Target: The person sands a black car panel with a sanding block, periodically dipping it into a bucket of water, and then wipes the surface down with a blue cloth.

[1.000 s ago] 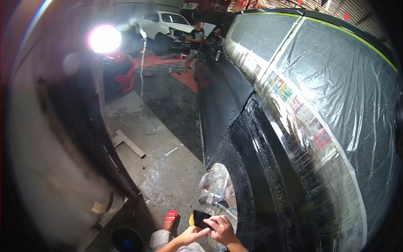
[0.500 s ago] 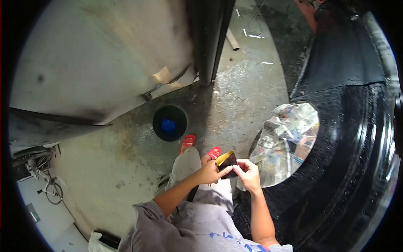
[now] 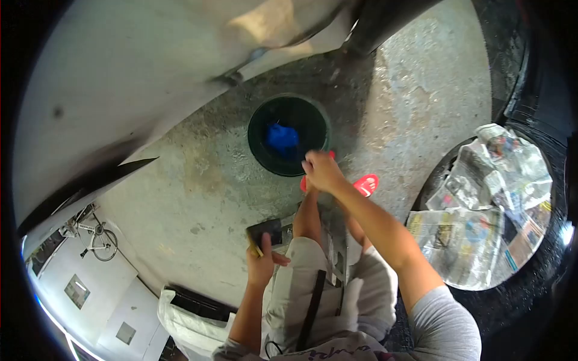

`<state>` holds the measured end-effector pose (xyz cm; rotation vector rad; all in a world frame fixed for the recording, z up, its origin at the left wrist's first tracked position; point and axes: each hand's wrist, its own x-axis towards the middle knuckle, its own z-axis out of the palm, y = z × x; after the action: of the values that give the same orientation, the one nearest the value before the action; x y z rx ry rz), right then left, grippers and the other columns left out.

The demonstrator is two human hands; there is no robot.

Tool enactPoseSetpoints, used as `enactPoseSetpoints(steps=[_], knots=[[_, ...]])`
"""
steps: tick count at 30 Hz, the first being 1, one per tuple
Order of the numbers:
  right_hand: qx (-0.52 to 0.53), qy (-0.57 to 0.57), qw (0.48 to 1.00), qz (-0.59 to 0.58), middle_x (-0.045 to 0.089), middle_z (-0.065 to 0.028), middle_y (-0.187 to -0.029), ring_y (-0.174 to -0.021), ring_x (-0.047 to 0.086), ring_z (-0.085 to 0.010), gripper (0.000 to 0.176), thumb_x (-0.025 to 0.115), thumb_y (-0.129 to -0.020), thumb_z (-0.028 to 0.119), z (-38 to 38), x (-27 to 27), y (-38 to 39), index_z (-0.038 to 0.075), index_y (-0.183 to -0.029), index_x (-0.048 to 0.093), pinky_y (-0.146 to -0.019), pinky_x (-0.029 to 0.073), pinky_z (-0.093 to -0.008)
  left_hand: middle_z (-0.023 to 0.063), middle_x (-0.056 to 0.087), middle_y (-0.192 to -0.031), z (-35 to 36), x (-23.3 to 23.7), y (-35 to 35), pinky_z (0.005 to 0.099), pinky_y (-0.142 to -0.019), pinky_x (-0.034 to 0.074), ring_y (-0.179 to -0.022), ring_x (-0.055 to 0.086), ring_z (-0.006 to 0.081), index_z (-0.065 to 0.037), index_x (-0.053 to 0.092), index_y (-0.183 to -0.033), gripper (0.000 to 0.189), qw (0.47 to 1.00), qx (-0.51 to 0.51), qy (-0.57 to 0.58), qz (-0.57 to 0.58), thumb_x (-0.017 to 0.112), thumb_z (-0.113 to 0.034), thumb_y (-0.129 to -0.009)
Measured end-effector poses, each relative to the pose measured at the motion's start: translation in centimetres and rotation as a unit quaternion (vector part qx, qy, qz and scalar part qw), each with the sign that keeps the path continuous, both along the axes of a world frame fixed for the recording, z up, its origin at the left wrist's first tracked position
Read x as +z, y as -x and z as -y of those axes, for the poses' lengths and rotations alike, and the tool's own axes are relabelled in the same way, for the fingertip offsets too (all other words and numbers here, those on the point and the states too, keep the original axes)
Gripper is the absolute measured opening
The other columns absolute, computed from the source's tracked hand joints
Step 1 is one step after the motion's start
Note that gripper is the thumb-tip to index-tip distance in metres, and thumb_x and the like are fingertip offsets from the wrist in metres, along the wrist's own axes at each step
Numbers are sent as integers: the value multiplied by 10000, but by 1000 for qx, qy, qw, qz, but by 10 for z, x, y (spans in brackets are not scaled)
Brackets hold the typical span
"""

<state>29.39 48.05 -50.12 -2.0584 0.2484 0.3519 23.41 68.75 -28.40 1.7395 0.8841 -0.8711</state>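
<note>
A dark, flat rectangular piece (image 3: pixel 266 233) with a yellow edge is held in my left hand (image 3: pixel 260 259), left of my knees. My right hand (image 3: pixel 321 171) reaches forward to the near right rim of a dark green bucket (image 3: pixel 257 157). Its fingers are curled, and what they hold, if anything, is hidden. Inside the bucket lies a blue cloth-like thing (image 3: pixel 282 138). Red slippers (image 3: pixel 366 184) show on the floor just past my right hand.
Newspaper sheets (image 3: pixel 460 237) cover a round part at the right, beside a glossy black panel (image 3: pixel 536 289). A large pale panel (image 3: pixel 138 66) fills the upper left. A bicycle (image 3: pixel 101 240) and a plastic-wrapped item (image 3: pixel 186 319) are at the lower left.
My hands have separated. The left kept the dark piece and moved left, while the right let go and reached forward to the bucket. The view has shifted, bringing the bucket closer.
</note>
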Motion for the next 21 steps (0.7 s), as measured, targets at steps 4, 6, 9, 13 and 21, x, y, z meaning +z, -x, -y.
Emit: enactPoseSetpoints(steps=[4, 6, 9, 13, 21], knots=[[83, 314, 946, -3, 631, -181, -1058, -939, 639, -334, 251, 562, -904, 203, -33, -99, -71, 34, -1071, 639, -836, 523, -432, 194, 658, -956, -47, -24, 24, 341, -574, 600, -663, 711, 311, 81, 434, -1255, 467, 990, 131, -51, 25, 448, -335, -1043], [24, 324, 945, -34, 609, -165, -1093, -988, 622, -320, 262, 599, -877, 198, -40, -149, -77, 26, -1072, 626, -848, 518, -431, 216, 528, -1297, -62, -32, 28, 393, -775, 600, -918, 700, 364, -26, 257, -1474, 547, 987, 150, -29, 55, 421, -333, -1051], [-103, -93, 922, -361, 641, -156, -948, -830, 651, -286, 216, 579, -861, 193, -42, -180, -57, 20, -978, 636, -739, 555, -389, 147, 390, -1456, -85, -63, 38, 469, -965, 519, -1147, 606, 386, -209, 96, -1547, 644, 974, 198, -18, 109, 447, -378, -1033], [-141, -685, 584, -412, 608, -58, -601, -537, 598, -202, 220, 603, -791, 230, -37, -80, -31, 77, -632, 606, -515, 503, -335, 151, 389, -1453, -52, -114, -2, 491, -1058, 434, -1249, 516, 431, -143, 202, -1506, 609, 957, 272, 69, 73, 495, -360, -1018], [-358, -843, 383, 118, 602, -92, -729, -674, 567, -235, 421, 426, -979, 347, 71, 41, 102, 60, -734, 611, -581, 483, -391, 22, 543, -918, 205, -140, -20, 420, -1002, 433, -944, 535, 211, -103, 533, -895, 214, 761, 92, 641, 41, 634, -274, -813]])
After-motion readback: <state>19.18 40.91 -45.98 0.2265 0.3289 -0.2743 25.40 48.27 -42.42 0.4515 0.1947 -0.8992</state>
